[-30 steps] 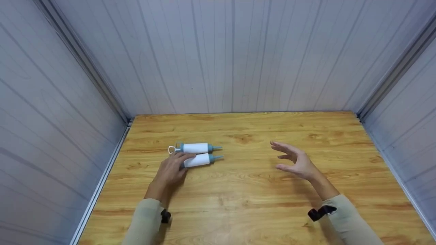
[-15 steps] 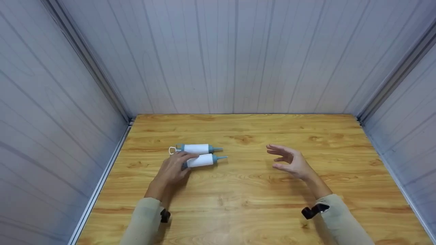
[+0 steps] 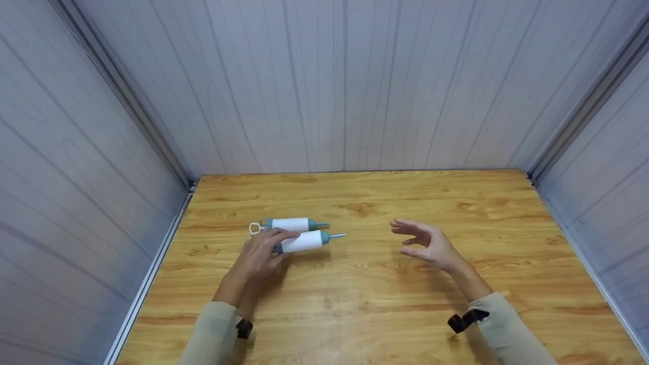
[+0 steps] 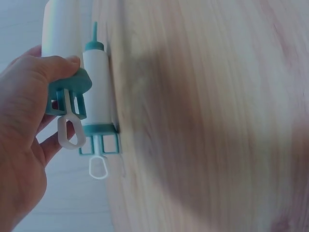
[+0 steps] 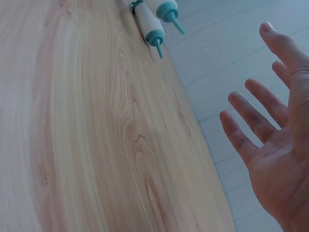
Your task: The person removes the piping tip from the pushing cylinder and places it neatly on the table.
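Two white hand pumps with teal nozzles and pull handles, like balloon pumps, are on the left of the wooden table. My left hand (image 3: 259, 251) grips the nearer hand pump (image 3: 304, 241) at its handle end, thumb across the teal collar in the left wrist view. That pump is lifted off the table, its nozzle pointing right. Just behind it lies the other hand pump (image 3: 290, 224), its white loop handle to the left. To the right, my right hand (image 3: 428, 246) hovers above the table, holding nothing, fingers spread and slightly bent with the palm toward the pumps.
The wooden table (image 3: 365, 304) ends at a pale panelled back wall (image 3: 345, 91). Similar side walls rise at left and right, with metal edging along the table. Each sleeve has a black camera mount (image 3: 469, 319) at the wrist.
My left hand has raised the nearer pump from beside the other one and shifted it slightly right. My right hand has moved a little to the left. The farther pump stays put.
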A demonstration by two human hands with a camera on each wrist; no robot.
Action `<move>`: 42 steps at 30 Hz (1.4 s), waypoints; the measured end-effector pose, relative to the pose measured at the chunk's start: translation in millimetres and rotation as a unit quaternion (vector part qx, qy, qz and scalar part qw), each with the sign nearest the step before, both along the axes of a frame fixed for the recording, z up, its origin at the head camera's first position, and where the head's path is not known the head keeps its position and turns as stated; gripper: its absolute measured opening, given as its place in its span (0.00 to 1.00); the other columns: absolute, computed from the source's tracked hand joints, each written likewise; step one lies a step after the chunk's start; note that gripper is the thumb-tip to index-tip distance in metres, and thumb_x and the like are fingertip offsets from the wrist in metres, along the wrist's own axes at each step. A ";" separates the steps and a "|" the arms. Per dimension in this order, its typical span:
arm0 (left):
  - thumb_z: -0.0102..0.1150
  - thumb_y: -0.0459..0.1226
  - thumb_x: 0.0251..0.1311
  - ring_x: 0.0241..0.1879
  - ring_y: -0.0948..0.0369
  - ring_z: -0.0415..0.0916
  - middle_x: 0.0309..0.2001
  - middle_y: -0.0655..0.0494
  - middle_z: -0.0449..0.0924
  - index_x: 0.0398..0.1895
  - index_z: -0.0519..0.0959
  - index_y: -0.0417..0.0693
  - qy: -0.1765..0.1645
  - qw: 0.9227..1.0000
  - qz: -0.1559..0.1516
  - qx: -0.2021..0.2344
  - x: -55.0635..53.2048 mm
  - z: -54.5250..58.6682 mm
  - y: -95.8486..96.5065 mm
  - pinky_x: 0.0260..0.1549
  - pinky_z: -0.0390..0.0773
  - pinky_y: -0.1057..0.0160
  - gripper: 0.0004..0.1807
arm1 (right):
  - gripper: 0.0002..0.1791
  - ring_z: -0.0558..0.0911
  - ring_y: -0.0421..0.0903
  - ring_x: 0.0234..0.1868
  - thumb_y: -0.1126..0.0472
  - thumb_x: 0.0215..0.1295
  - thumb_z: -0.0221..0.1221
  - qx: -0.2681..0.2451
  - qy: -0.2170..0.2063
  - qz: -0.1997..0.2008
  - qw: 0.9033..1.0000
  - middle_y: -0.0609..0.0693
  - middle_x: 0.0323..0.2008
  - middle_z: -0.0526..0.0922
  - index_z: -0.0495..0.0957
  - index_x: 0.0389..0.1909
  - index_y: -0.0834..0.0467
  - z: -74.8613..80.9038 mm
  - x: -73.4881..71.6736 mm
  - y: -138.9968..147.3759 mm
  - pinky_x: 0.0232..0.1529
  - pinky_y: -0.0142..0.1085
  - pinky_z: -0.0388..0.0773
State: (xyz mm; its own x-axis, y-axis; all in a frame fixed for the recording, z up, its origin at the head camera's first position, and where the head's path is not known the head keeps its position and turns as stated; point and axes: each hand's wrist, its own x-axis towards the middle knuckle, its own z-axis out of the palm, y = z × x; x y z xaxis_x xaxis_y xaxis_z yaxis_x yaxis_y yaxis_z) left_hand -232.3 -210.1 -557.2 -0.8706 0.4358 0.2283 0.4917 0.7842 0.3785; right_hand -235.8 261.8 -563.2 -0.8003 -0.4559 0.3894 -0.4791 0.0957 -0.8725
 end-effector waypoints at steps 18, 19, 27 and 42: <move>0.82 0.32 0.63 0.58 0.47 0.88 0.62 0.49 0.91 0.69 0.86 0.58 0.099 0.993 -0.068 -0.001 5.8 21.6 20.3 0.52 0.92 0.45 0.31 | 0.37 0.88 0.41 0.70 0.79 0.67 0.69 -0.038 -0.023 -0.026 0.999 0.61 0.72 0.86 0.73 0.78 0.73 14.7 10.0 -21.0 0.61 0.34 0.89; 0.82 0.32 0.63 0.59 0.47 0.88 0.62 0.49 0.90 0.69 0.86 0.58 0.101 0.992 -0.070 0.000 6.2 23.0 21.8 0.52 0.92 0.45 0.31 | 0.37 0.88 0.41 0.70 0.79 0.67 0.69 -0.034 -0.023 -0.026 0.999 0.60 0.72 0.86 0.73 0.78 0.73 15.9 10.7 -22.1 0.61 0.33 0.88; 0.82 0.33 0.64 0.62 0.48 0.87 0.65 0.50 0.89 0.71 0.85 0.60 0.082 0.994 -0.074 0.008 12.0 34.7 31.2 0.56 0.91 0.43 0.32 | 0.38 0.87 0.38 0.70 0.78 0.68 0.69 -0.003 -0.013 -0.007 1.000 0.67 0.73 0.84 0.71 0.79 0.73 19.2 15.9 -26.8 0.62 0.33 0.88; 0.81 0.36 0.63 0.60 0.49 0.86 0.62 0.51 0.90 0.69 0.88 0.59 0.098 0.984 -0.128 0.069 20.6 49.1 42.6 0.55 0.91 0.45 0.29 | 0.38 0.86 0.41 0.72 0.78 0.68 0.70 -0.003 0.002 0.015 1.000 0.69 0.73 0.83 0.71 0.79 0.72 24.4 20.6 -30.8 0.63 0.34 0.88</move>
